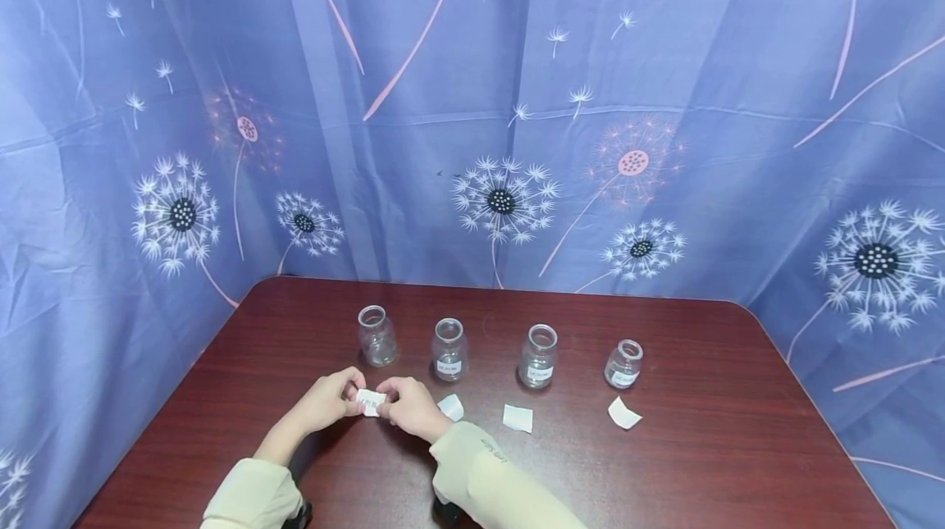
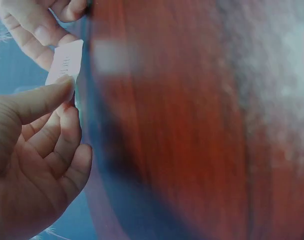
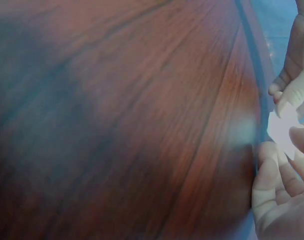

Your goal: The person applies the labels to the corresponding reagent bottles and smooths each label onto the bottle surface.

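Note:
A small white label point(image 1: 371, 403) with dark print is stretched between both hands, low over the table in front of the leftmost jar. My left hand point(image 1: 328, 402) pinches its left edge between thumb and fingers. At the opposite edge, my right hand point(image 1: 415, 408) pinches it the same way. The left wrist view shows the left thumb lying over the printed face of the label point(image 2: 66, 62). In the right wrist view the label point(image 3: 282, 131) looks bright and its print is washed out. The leftmost glass jar point(image 1: 378, 342), open-topped, stands just behind the hands and bears no visible label.
To the right stand three more open glass jars point(image 1: 449, 348) point(image 1: 539, 355) point(image 1: 624, 362), each with a white label on its front. White paper pieces point(image 1: 518, 418) point(image 1: 623, 412) lie before them, one paper point(image 1: 452, 407) partly behind my right hand. A blue dandelion curtain point(image 1: 413, 184) surrounds the dark red table point(image 1: 664, 480).

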The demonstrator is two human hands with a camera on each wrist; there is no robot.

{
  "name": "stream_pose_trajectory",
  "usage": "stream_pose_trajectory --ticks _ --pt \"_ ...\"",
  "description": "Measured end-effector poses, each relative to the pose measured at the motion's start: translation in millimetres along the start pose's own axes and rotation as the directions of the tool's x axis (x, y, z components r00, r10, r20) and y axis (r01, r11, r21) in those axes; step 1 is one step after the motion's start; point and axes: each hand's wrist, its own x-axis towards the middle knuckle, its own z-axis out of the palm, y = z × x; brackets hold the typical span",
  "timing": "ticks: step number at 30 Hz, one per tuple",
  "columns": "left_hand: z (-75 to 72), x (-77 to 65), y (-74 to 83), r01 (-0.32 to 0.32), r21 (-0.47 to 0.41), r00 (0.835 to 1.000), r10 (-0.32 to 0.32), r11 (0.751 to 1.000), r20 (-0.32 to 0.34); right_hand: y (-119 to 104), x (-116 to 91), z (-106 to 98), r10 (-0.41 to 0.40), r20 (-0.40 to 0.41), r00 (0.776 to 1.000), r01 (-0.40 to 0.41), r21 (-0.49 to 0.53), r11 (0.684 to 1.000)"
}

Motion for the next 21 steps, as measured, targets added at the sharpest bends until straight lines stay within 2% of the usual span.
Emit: stream_pose_trajectory --ticks 2,5,9,13,18,21 --pt "-1.2 -1.4 1.5 -0.024 -0.043 1.000 0.024 0.999 0.009 0 -1 1 -0.002 -0.016 1.000 0.001 -0.019 1.000" --pt "-3.4 -3.5 6.0 -0.047 -0.085 0.999 0.046 0.995 -0.020 -2 -2 1 0.004 -0.040 0.999 -0.005 -0.033 0.999" --pt "-3.5 -5.0 12.0 -0.012 -0.119 0.995 0.001 0.993 -0.095 -5 -3 1 0.018 -0.096 0.995 -0.019 -0.016 1.000" --pt "-2.3 -7.7 15.3 0.040 -0.230 0.987 -0.073 0.972 -0.140 -8 -2 0 0.080 -0.135 0.988 -0.059 0.155 0.986" --pt "-1.5 -13.0 18.3 0.085 -0.408 0.976 -0.159 0.909 -0.150 -16 -2 -2 0.131 -0.122 0.984 -0.077 0.371 0.925" --pt "-1.3 -14.9 21.7 0.102 -0.451 0.968 -0.193 0.887 -0.161 -20 -4 -3 0.138 -0.108 0.985 -0.078 0.435 0.897"
